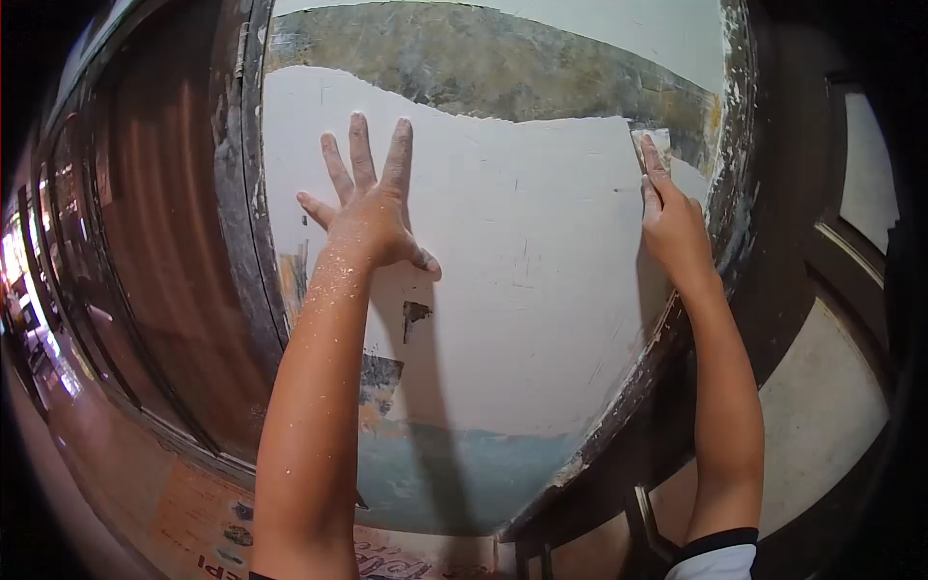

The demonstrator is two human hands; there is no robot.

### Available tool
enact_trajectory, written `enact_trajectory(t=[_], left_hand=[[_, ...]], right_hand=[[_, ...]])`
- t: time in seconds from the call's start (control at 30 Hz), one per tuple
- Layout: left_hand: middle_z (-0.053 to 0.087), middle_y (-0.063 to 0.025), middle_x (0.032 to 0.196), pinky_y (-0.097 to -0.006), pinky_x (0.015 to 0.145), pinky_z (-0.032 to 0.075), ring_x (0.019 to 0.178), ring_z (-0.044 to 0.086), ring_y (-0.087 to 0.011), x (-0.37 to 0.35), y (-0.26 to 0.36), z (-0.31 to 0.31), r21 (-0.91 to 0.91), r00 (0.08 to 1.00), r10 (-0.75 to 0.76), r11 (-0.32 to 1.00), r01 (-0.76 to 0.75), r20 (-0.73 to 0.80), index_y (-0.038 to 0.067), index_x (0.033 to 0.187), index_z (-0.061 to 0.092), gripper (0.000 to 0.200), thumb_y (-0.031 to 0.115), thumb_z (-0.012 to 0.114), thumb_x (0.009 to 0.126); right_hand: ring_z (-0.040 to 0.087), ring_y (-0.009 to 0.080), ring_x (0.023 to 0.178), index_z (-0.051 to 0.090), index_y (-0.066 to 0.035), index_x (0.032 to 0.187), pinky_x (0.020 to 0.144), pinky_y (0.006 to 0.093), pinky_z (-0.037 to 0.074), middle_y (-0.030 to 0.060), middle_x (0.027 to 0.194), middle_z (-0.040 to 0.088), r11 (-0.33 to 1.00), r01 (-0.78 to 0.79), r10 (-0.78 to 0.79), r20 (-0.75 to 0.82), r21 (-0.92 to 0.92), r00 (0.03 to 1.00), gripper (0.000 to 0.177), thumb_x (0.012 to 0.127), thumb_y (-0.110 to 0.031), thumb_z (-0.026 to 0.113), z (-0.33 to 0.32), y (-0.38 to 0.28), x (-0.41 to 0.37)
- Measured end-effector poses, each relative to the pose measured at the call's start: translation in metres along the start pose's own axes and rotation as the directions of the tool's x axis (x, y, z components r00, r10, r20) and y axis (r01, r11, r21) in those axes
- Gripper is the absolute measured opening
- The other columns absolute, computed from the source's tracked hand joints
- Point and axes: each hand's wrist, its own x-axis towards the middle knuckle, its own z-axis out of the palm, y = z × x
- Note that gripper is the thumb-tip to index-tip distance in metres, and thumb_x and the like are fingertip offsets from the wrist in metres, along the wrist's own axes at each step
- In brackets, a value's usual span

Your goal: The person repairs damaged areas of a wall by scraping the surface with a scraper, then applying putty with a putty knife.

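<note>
My left hand (372, 217) lies against the wall panel with its fingers spread, dusted white, and flecks cling to the forearm. Under it spreads a white coating (512, 261), smooth with a few thin scratches and dark gaps. In my right hand (674, 217) is a putty knife (651, 141), its white-smeared blade pressed to the wall at the coating's upper right edge. The index finger stretches along the blade; the palm hides most of the handle. Above the coating runs a bare grey-green strip (503, 68).
A worn dark frame (739, 126) borders the panel on the right, beside a dark panelled door (822, 280). To the left stands a brown curtained door or window (159, 261). Printed cardboard (203, 512) covers the floor below. A blue-green band (474, 474) runs along the panel's bottom.
</note>
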Motion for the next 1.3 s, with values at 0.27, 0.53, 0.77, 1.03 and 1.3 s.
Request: enact_trajectory(t=[0.27,0.53,0.77,1.03,1.3], left_hand=[[-0.021,-0.0200,0.172,-0.0890,0.106,0.007,0.155,-0.023,-0.0495,0.000,0.003,-0.001,-0.010,1.000,-0.001,1.000,0.002,0.018,0.034,0.168,0.001,0.184,0.045,0.104,0.016],[-0.020,-0.0203,0.173,-0.0887,0.106,0.006,0.156,-0.021,-0.0498,-0.003,0.002,-0.001,0.000,1.000,0.014,1.000,-0.014,-0.006,0.034,0.168,0.001,0.184,0.044,0.104,0.016],[-0.021,-0.0183,0.173,-0.0896,0.106,0.004,0.155,-0.022,-0.0495,-0.003,0.002,-0.002,-0.028,1.000,0.015,1.000,-0.015,0.002,0.036,0.168,-0.001,0.182,0.042,0.105,0.021],[-0.020,-0.0139,0.174,-0.0875,0.109,0.009,0.157,-0.022,-0.0453,-0.006,0.006,-0.005,0.006,0.999,-0.020,1.000,0.020,0.037,0.041,0.167,0.000,0.168,0.039,0.105,0.036],[-0.022,-0.0201,0.172,-0.0890,0.107,0.005,0.155,-0.024,-0.0495,-0.004,0.006,-0.004,-0.016,1.000,0.006,1.000,-0.005,0.024,0.035,0.168,-0.001,0.180,0.040,0.106,0.024]], right_hand=[[0.063,0.0539,0.085,0.041,-0.040,0.157,0.077,0.0612,0.048,0.0318,0.085,0.067,0.999,-0.043,0.043,-0.004,0.005,0.999,0.057,0.104,-0.022,0.053,0.002,0.014,-0.016],[0.062,0.0528,0.096,0.048,-0.029,0.154,0.078,0.0561,0.050,0.0322,0.098,0.067,0.994,-0.102,0.104,0.063,-0.035,0.993,0.050,0.105,-0.021,0.054,-0.010,-0.006,-0.014],[0.061,0.0538,0.093,0.048,-0.033,0.154,0.077,0.0553,0.049,0.0328,0.095,0.066,0.995,-0.090,0.092,0.054,-0.033,0.994,0.050,0.106,-0.020,0.053,-0.005,-0.004,-0.012],[0.058,0.0538,0.101,0.049,-0.029,0.153,0.080,0.0551,0.049,0.0347,0.104,0.064,0.996,-0.084,0.085,0.049,-0.019,0.995,0.047,0.107,-0.021,0.053,0.002,0.001,-0.011],[0.063,0.0538,0.088,0.052,-0.030,0.151,0.080,0.0605,0.048,0.0288,0.096,0.069,0.997,0.078,-0.077,-0.064,0.006,0.995,0.048,0.104,-0.022,0.054,0.003,0.001,-0.005]])
